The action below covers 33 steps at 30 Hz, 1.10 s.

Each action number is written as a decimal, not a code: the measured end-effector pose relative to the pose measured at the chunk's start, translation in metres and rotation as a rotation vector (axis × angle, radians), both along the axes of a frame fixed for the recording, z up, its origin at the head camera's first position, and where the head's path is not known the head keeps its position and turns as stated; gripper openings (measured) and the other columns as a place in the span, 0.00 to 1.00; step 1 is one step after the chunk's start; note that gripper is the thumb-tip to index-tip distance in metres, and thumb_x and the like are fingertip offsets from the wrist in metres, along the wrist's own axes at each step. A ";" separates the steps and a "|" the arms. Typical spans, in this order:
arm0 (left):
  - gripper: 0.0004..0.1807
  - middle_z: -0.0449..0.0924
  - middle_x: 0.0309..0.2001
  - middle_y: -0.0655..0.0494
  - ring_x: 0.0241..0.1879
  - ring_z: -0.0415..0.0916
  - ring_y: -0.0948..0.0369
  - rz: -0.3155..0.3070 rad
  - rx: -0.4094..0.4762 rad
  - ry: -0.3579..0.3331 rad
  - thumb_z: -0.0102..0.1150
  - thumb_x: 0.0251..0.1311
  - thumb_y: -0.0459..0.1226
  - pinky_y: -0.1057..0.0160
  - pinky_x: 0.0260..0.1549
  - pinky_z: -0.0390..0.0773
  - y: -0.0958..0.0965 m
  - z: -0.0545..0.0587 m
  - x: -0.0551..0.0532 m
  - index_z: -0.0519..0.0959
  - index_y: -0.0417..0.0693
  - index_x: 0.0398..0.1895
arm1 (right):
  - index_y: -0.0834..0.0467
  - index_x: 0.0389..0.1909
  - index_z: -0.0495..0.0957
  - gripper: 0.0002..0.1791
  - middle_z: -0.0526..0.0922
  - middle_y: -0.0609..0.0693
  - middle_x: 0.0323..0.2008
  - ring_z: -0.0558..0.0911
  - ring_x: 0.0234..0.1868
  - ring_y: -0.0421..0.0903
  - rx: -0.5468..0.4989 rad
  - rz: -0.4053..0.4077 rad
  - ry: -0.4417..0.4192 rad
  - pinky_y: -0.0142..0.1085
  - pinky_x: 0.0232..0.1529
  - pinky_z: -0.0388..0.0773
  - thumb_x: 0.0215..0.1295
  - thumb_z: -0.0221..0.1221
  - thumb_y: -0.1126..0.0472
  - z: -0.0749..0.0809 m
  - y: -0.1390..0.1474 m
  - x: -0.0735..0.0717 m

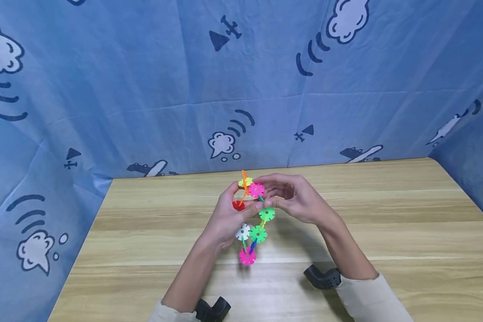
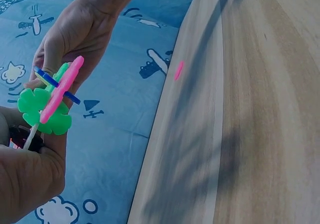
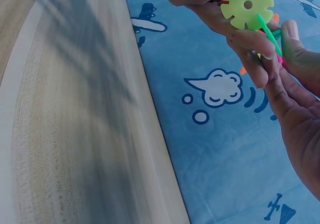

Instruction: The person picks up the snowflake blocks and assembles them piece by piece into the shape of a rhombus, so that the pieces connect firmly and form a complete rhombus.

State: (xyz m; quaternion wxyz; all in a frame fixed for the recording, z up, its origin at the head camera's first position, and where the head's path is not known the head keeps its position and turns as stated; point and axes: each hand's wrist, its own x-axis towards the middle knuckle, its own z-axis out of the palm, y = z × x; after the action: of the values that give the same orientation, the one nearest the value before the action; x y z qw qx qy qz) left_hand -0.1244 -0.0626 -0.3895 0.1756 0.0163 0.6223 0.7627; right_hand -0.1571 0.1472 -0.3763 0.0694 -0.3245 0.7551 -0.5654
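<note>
A string of interlocking plastic snowflake discs is held up between both hands above the table. My left hand (image 1: 225, 217) pinches it with thumb and fingers near a red disc (image 1: 238, 205). My right hand (image 1: 298, 197) pinches the string from the other side, by a pink disc (image 1: 256, 190) and a green disc (image 1: 267, 214). An orange disc (image 1: 244, 179) and a yellow one stand at the top. Below hang a second green disc (image 1: 258, 234), a white disc (image 1: 243, 232) and a lowest pink disc (image 1: 247, 256). Fingers hide part of the string.
The wooden table (image 1: 145, 241) stretches beneath the hands. A blue printed cloth (image 1: 153, 80) hangs behind it. Black wrist devices (image 1: 323, 277) sit at both cuffs. In the left wrist view, a small pink streak (image 2: 179, 70) shows against the wood; whether it is a reflection, I cannot tell.
</note>
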 end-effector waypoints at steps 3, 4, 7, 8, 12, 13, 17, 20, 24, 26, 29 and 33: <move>0.38 0.88 0.55 0.36 0.51 0.91 0.53 0.008 -0.008 0.009 0.69 0.68 0.26 0.52 0.57 0.89 0.000 0.000 0.000 0.65 0.47 0.78 | 0.74 0.66 0.77 0.29 0.85 0.69 0.59 0.88 0.48 0.37 0.009 -0.003 0.010 0.32 0.54 0.89 0.63 0.69 0.78 0.001 0.000 0.000; 0.37 0.89 0.54 0.36 0.51 0.91 0.54 0.012 -0.008 0.014 0.69 0.67 0.26 0.53 0.57 0.89 0.000 0.000 0.000 0.66 0.46 0.77 | 0.74 0.66 0.77 0.29 0.85 0.69 0.59 0.88 0.48 0.37 0.012 -0.003 0.014 0.32 0.54 0.89 0.63 0.69 0.78 0.001 0.000 0.000; 0.36 0.89 0.54 0.38 0.50 0.91 0.56 0.022 -0.004 0.022 0.69 0.67 0.25 0.57 0.56 0.90 0.000 0.000 0.000 0.67 0.46 0.76 | 0.74 0.65 0.77 0.29 0.85 0.69 0.58 0.88 0.48 0.37 0.018 -0.003 0.020 0.32 0.54 0.89 0.63 0.69 0.78 0.001 -0.001 0.000; 0.36 0.88 0.54 0.39 0.49 0.91 0.58 0.023 0.001 0.024 0.69 0.67 0.25 0.57 0.56 0.90 0.000 0.000 0.000 0.68 0.45 0.76 | 0.74 0.65 0.77 0.28 0.86 0.69 0.58 0.88 0.48 0.37 0.019 -0.005 0.019 0.32 0.53 0.89 0.63 0.69 0.78 0.002 -0.001 0.001; 0.36 0.88 0.53 0.41 0.44 0.89 0.62 0.020 0.007 0.021 0.68 0.67 0.24 0.57 0.53 0.90 0.000 0.001 0.000 0.68 0.46 0.76 | 0.74 0.64 0.78 0.27 0.86 0.68 0.57 0.88 0.47 0.38 0.018 -0.016 0.008 0.32 0.52 0.89 0.62 0.69 0.79 0.002 -0.002 0.001; 0.36 0.87 0.53 0.42 0.43 0.89 0.62 0.021 0.003 0.019 0.68 0.67 0.24 0.58 0.53 0.90 0.000 0.001 0.000 0.67 0.46 0.76 | 0.74 0.64 0.78 0.27 0.86 0.68 0.57 0.88 0.47 0.38 0.020 -0.019 0.001 0.32 0.52 0.89 0.62 0.69 0.79 0.003 -0.002 0.001; 0.40 0.85 0.57 0.41 0.43 0.88 0.62 0.026 -0.010 0.007 0.68 0.67 0.25 0.59 0.54 0.90 0.000 0.001 -0.001 0.64 0.46 0.79 | 0.72 0.65 0.78 0.28 0.87 0.67 0.57 0.88 0.47 0.39 0.041 -0.024 -0.030 0.32 0.52 0.89 0.63 0.69 0.78 0.003 -0.001 0.001; 0.39 0.84 0.59 0.40 0.45 0.88 0.62 0.024 -0.008 0.005 0.69 0.67 0.26 0.62 0.54 0.89 0.001 0.000 -0.001 0.65 0.46 0.79 | 0.70 0.66 0.78 0.28 0.86 0.65 0.58 0.88 0.48 0.40 0.055 -0.022 -0.042 0.32 0.54 0.89 0.64 0.70 0.77 0.005 0.002 0.001; 0.35 0.86 0.58 0.40 0.49 0.90 0.59 -0.007 0.032 0.019 0.69 0.68 0.26 0.62 0.56 0.89 0.001 -0.001 -0.001 0.67 0.46 0.76 | 0.66 0.65 0.81 0.22 0.87 0.62 0.58 0.88 0.51 0.41 0.052 -0.056 -0.028 0.31 0.56 0.87 0.71 0.68 0.70 0.007 0.007 0.000; 0.36 0.88 0.57 0.41 0.50 0.91 0.58 -0.032 0.050 0.023 0.69 0.68 0.27 0.61 0.57 0.88 0.000 -0.001 -0.001 0.67 0.46 0.77 | 0.66 0.64 0.82 0.18 0.87 0.61 0.58 0.88 0.52 0.40 0.034 -0.103 -0.008 0.30 0.57 0.87 0.76 0.64 0.67 0.007 0.009 -0.002; 0.39 0.89 0.57 0.40 0.52 0.91 0.56 -0.116 0.091 0.014 0.68 0.69 0.28 0.58 0.57 0.89 -0.001 0.000 0.001 0.63 0.48 0.80 | 0.65 0.66 0.81 0.17 0.85 0.61 0.62 0.86 0.56 0.38 0.001 -0.150 0.017 0.30 0.60 0.85 0.81 0.57 0.66 0.006 0.009 -0.005; 0.38 0.87 0.59 0.36 0.49 0.92 0.57 -0.273 0.130 0.036 0.66 0.72 0.29 0.54 0.51 0.91 -0.001 0.001 0.004 0.61 0.50 0.81 | 0.66 0.70 0.77 0.22 0.80 0.63 0.69 0.81 0.66 0.35 -0.015 -0.087 0.021 0.30 0.65 0.83 0.79 0.56 0.73 0.002 0.006 -0.007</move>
State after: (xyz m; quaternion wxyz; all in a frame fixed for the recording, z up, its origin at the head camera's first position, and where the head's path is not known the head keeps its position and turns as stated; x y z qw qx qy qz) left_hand -0.1205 -0.0640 -0.3882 0.2652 0.1259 0.5666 0.7699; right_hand -0.1638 0.1535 -0.3743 0.0345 -0.2978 0.7650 -0.5699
